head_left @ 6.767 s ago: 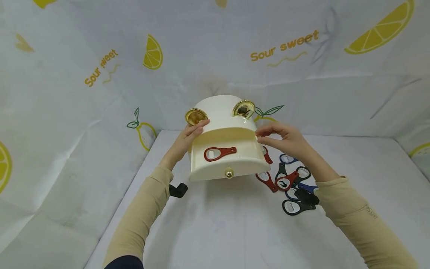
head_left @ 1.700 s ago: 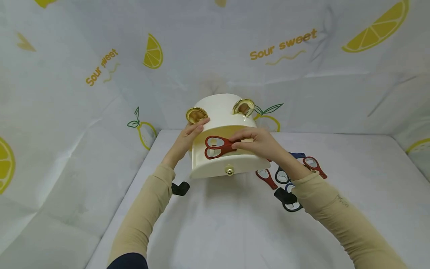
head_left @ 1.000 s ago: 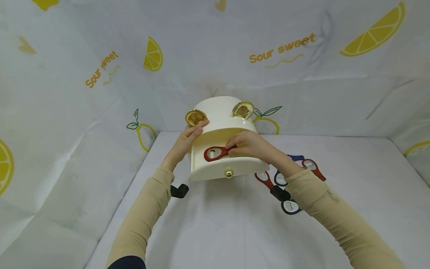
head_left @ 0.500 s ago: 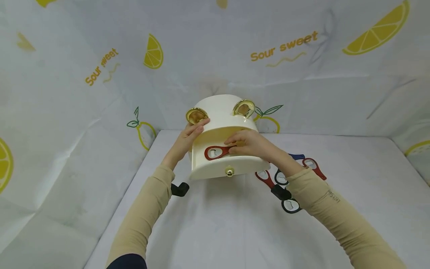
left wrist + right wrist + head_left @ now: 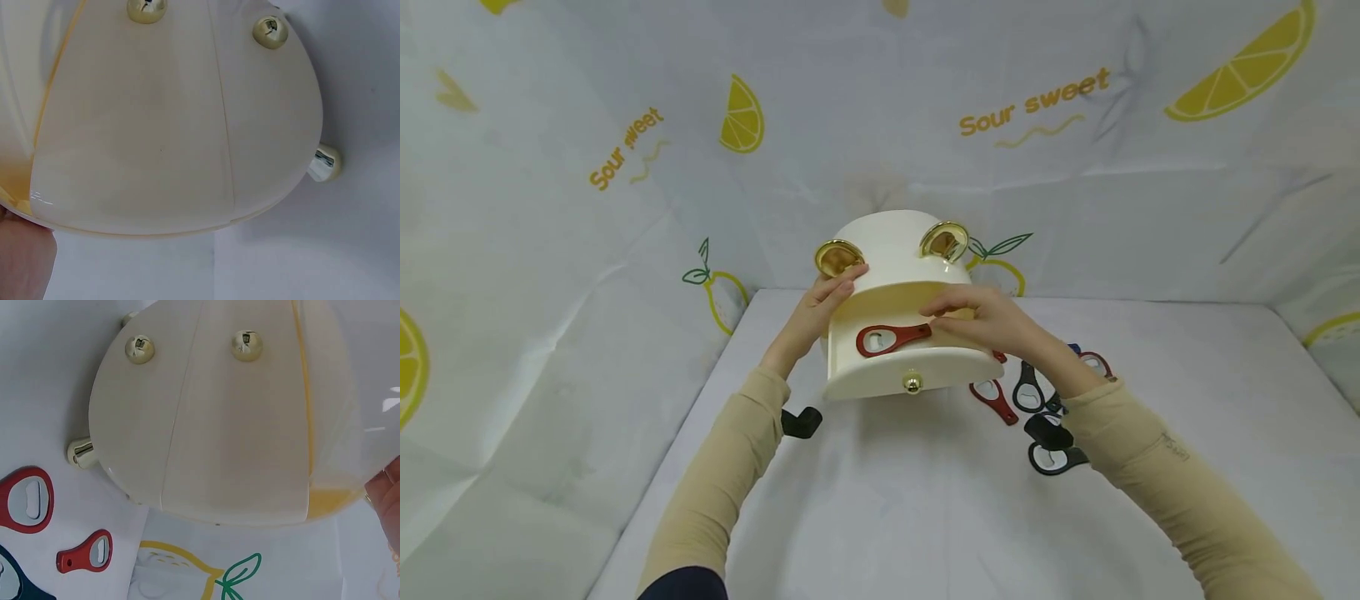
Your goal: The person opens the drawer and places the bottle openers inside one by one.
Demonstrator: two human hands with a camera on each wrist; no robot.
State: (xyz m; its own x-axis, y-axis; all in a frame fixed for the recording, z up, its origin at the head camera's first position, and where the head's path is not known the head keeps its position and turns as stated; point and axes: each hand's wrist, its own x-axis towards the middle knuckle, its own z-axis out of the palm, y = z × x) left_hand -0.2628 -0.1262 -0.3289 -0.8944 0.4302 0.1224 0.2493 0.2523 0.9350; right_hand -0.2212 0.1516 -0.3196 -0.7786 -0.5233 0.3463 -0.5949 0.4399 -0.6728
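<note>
A cream plastic box [image 5: 891, 250] with gold knobs has its front drawer [image 5: 865, 379] pulled out. Inside lies a red bottle opener [image 5: 887, 340] with a pale ring insert, handle to the right. My left hand [image 5: 812, 317] rests on the box's left side, fingers straight along its edge below a gold cup-shaped knob [image 5: 838, 258]. Over the right part of the drawer is my right hand [image 5: 988, 321], fingers loosely bent and holding nothing, thumb tip close to the opener's handle end. In the right wrist view only part of the right hand [image 5: 389, 506] shows.
Several bottle openers in red, black and blue lie right of the box, including a red opener [image 5: 995, 400] and a black opener [image 5: 1052, 458]. A black item [image 5: 1048, 432] lies among them. Another black piece [image 5: 802, 422] lies left of the drawer.
My right hand has brought a second red bottle opener into the drawer, over the first, where only one now shows. It has let go and moved slightly right. The left hand stays put.
</note>
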